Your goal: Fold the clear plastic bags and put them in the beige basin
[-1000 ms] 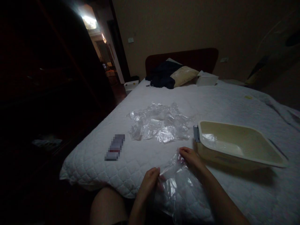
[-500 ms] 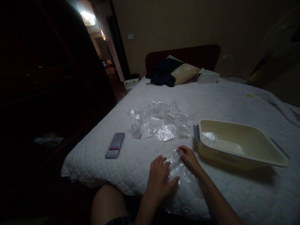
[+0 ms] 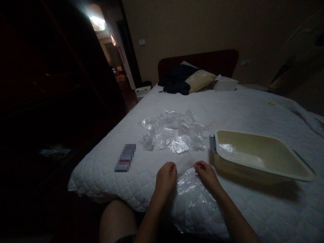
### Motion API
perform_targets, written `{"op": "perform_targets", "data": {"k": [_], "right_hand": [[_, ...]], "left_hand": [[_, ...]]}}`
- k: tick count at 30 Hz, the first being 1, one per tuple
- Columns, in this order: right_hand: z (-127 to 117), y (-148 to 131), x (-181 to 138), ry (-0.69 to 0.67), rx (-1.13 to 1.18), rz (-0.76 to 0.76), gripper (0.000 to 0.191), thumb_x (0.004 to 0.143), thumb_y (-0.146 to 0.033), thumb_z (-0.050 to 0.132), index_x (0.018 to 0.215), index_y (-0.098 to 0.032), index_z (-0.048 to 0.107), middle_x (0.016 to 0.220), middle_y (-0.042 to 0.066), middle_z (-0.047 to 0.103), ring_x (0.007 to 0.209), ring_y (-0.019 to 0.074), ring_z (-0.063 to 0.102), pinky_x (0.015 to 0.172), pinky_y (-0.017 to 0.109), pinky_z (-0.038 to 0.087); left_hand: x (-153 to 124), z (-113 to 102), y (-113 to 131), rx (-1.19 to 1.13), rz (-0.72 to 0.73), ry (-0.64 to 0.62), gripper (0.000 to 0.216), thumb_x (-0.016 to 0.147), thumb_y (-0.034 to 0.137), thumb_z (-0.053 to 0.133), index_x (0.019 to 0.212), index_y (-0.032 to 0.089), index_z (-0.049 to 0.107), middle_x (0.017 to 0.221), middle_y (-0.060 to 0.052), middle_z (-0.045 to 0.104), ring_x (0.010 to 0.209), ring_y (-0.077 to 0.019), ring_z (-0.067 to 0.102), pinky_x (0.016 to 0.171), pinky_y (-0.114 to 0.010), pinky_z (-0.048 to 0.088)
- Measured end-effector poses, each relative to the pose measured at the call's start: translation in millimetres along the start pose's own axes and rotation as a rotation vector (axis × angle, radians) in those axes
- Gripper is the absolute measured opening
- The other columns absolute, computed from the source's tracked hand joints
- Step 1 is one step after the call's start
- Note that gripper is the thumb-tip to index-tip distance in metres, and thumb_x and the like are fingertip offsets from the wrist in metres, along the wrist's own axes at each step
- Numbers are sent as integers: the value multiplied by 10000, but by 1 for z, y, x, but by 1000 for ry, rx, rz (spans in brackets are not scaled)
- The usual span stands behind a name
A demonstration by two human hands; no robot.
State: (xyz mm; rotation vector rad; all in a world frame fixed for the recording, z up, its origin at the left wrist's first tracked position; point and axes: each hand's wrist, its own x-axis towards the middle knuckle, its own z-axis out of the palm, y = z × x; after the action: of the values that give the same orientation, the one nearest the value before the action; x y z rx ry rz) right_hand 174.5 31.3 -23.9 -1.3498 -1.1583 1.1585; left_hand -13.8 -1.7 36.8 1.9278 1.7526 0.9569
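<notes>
A clear plastic bag (image 3: 190, 189) is spread between my hands at the near edge of the bed. My left hand (image 3: 166, 177) pinches its upper left corner, fingers closed. Opposite it, my right hand (image 3: 205, 172) grips the upper right corner between thumb and fingers. Just beyond lies a loose heap of crumpled clear plastic bags (image 3: 174, 130), touched by neither hand. To the right of my right hand sits a cream plastic bin (image 3: 255, 179) with grey side clips, and some clear plastic shows inside it.
The bed has a white quilted cover (image 3: 106, 175). A pixelated flat item (image 3: 125, 158) lies on it at left. Dark clothing (image 3: 177, 79), a beige pillow-like bundle (image 3: 201, 79) and a white box (image 3: 225, 83) are near the headboard (image 3: 222, 60).
My left hand has gone from spread fingers over the bag to a closed pinch on its corner. The bag is now stretched wider and flatter between both hands.
</notes>
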Motion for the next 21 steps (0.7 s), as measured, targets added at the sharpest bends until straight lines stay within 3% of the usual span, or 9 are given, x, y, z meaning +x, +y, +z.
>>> {"op": "perform_targets", "data": {"k": [4,8,12,15,18,21], "right_hand": [[-10,0,-11,35,8,5,275,631,-369,629,830,-185,586,595,-29,544,505,127,494,476,244,391],[-20,-2,-14,27,39,27,346,606,-362,659,889,-189,563,566,-38,537,476,126,488,475,250,380],[-27,-2,-15,35,-11,24,367,627,-407,637,910,-187,555,562,-29,541,480,129,484,464,246,365],[-32,-9,-18,116,-113,-32,375,652,-433,608,933,-188,565,632,3,573,540,155,517,510,273,401],[-32,-22,-22,200,-271,-147,315,676,-419,587,899,-197,609,780,53,612,681,197,556,641,318,428],[-25,-29,-21,112,-320,-255,249,714,-388,549,861,-209,638,836,64,618,730,207,557,700,335,424]], "left_hand": [[37,11,-8,-64,-35,-93,209,784,248,428,833,184,621,772,-38,638,700,-157,577,660,-248,407],[52,27,-16,9,-47,-112,187,749,242,490,873,185,618,772,-44,638,721,-165,576,657,-241,388],[52,32,-23,-19,-90,-40,238,746,317,519,927,181,593,807,-52,630,732,-170,572,653,-249,395],[46,24,-26,-72,-118,91,294,776,348,485,989,159,560,868,-69,616,759,-172,571,687,-270,420],[33,12,-26,3,30,180,245,819,276,416,982,157,554,943,-87,594,848,-182,560,768,-305,424],[14,6,-25,51,289,14,241,826,208,395,1002,174,556,969,-83,603,922,-181,546,830,-319,418]]}}
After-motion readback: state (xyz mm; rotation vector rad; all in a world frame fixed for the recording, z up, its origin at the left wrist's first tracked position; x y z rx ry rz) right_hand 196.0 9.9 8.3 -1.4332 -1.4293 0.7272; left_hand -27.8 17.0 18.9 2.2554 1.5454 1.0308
